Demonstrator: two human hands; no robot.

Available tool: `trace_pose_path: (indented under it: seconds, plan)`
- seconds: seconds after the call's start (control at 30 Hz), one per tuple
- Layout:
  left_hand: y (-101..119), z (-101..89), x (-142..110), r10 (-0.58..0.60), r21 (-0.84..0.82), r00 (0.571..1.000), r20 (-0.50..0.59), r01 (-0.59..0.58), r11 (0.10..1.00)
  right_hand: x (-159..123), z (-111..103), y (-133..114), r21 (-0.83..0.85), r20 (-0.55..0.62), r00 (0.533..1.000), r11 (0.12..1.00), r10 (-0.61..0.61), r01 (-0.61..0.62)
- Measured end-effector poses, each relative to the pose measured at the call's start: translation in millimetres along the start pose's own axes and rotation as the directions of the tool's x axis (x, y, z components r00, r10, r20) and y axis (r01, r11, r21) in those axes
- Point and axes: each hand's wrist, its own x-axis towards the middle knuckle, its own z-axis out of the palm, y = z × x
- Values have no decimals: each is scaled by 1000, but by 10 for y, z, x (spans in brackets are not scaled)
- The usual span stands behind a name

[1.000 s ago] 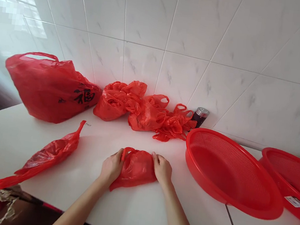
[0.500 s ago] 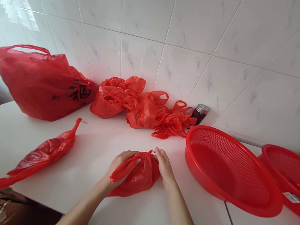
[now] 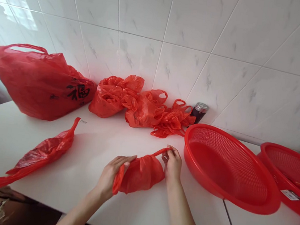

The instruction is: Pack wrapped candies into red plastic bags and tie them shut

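A small filled red plastic bag rests on the white table between my two hands. My left hand is wrapped round the bag's left end, with a loop of red plastic, one handle, hanging over the thumb side. At the bag's upper right, my right hand pinches the other handle, which is stretched taut and twisted thin. What the bag contains is hidden. To the left lies a flat, partly see-through red plastic bag, its handles drawn out at both ends.
Along the tiled wall stand a big red bag with black lettering, several crumpled red bags and a dark flask with a silver top. Two red plastic baskets are on the right. An open cardboard box is below the front edge.
My right hand has moved up and right, now pinching a handle and pulling it out straight. My left hand has shifted slightly down, and the bag has turned and stretched sideways.
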Motion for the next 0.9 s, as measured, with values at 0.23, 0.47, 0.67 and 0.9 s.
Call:
trace_pose_path:
  seconds: [0.23, 0.47, 0.67, 0.9]
  plan:
    - [-75, 9, -53, -201, -98, 978, -59, 195, 976, -100, 67, -17, -283, 82, 993, 953, -89, 109]
    - [27, 175, 196, -116, 115, 993, -29, 119, 986, -398, 253, -9, -842, 406, 911, 361, -64, 401]
    - [-135, 216, 410, -161, 304, 987, 22, 146, 941, -262, 232, 126, -852, 442, 896, 292, -42, 434]
    - [-254, 273, 677, -186, 411, 982, 28, 158, 898, -135, 221, 179, -886, 411, 910, 215, -51, 412]
